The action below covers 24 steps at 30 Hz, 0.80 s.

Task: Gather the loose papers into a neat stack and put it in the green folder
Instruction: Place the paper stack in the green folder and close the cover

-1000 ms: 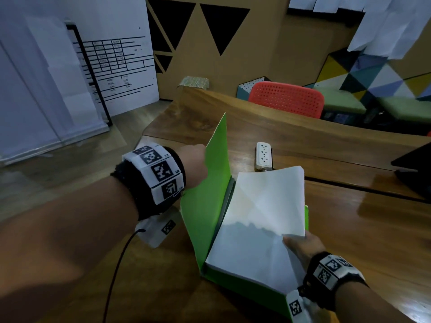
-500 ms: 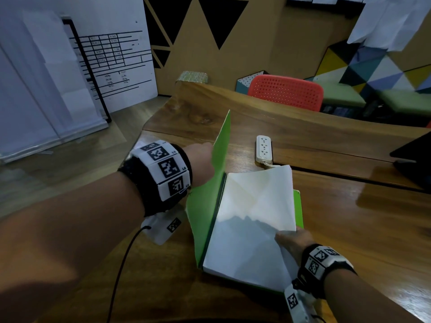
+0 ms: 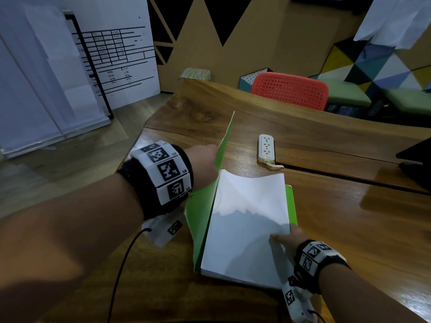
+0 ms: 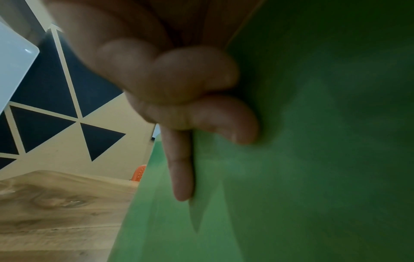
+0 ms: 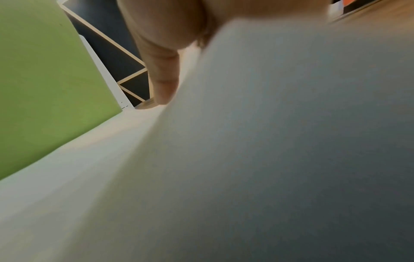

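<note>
The green folder [image 3: 202, 221] lies open on the wooden table [image 3: 349, 229], its front cover standing nearly upright. My left hand [image 3: 205, 164] grips that cover near its top edge; in the left wrist view curled fingers [image 4: 190, 79] press on the green folder [image 4: 313, 159]. A neat white paper stack [image 3: 247, 229] rests on the folder's back cover, and a green strip shows along its right side. My right hand [image 3: 286, 241] pinches the stack's right edge. In the right wrist view the thumb [image 5: 163, 70] lies on the paper stack [image 5: 268, 159], with the folder cover [image 5: 44, 88] beyond.
A white power strip [image 3: 265, 148] with its cord lies just beyond the stack. A dark flat object [image 3: 417, 157] sits at the table's right edge. A red perforated chair [image 3: 291, 89] stands behind the table. The table's left edge runs close to the folder.
The paper stack has slid left toward the folder's spine and settled flatter on the back cover, with my right hand following. My left hand keeps the cover raised, now more upright.
</note>
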### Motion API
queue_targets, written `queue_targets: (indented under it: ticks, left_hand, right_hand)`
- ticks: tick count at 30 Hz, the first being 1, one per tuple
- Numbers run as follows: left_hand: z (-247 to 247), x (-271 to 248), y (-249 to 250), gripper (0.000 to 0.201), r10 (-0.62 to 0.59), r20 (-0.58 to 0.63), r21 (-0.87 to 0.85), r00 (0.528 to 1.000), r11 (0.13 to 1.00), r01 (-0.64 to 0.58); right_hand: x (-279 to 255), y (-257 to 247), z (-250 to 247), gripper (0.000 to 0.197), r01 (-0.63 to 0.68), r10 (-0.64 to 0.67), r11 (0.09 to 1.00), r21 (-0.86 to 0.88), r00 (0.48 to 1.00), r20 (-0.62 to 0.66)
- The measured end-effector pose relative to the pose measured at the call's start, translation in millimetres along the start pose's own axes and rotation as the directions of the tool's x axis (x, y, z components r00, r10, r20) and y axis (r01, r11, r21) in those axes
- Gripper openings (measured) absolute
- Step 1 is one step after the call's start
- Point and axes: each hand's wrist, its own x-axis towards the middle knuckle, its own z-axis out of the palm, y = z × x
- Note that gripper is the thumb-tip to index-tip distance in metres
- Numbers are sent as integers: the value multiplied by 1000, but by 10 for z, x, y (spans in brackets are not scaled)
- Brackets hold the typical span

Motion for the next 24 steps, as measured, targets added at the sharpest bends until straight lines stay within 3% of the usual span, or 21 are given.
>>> queue_targets:
  ticks: [3, 7, 12, 16, 18, 20, 22, 24]
  left_hand:
    - [-1, 13, 12, 40, -8, 6, 2, 1000, 1000, 8]
    - [3, 33, 55, 39, -4, 1, 26, 1000, 1000, 4]
    - [14, 30, 135, 40, 10, 12, 19, 1000, 1000, -10]
    - [44, 1, 189, 40, 24, 41, -37, 999, 999, -23]
    - [91, -28, 236, 45, 30, 54, -74, 998, 997, -26]
    - [177, -54, 293, 50, 40, 66, -128, 997, 991, -31]
    - [299, -74, 346, 53, 54, 66, -198, 996, 979, -40]
    - [478, -97, 385, 56, 92, 139, -338, 986, 940, -41]
  right_hand:
    - [-1, -15, -65, 25, -3, 6, 993, -119, 1000, 24]
    - [-3, -6, -73, 45, -10, 22, 966, -257, 999, 42]
    - [-135, -69, -158, 44, -7, 40, 923, -385, 996, 77]
    - [-304, -206, -343, 64, -107, 113, 841, -530, 993, -23]
    - [-415, -354, -412, 64, -32, 16, 881, -471, 999, -37]
    - [-624, -547, -400, 58, 71, -71, 977, -202, 997, 5]
    - [-877, -748, -365, 63, 63, -73, 995, 78, 989, 130]
    - [-1086, -850, -342, 65, 68, -92, 992, 108, 967, 239]
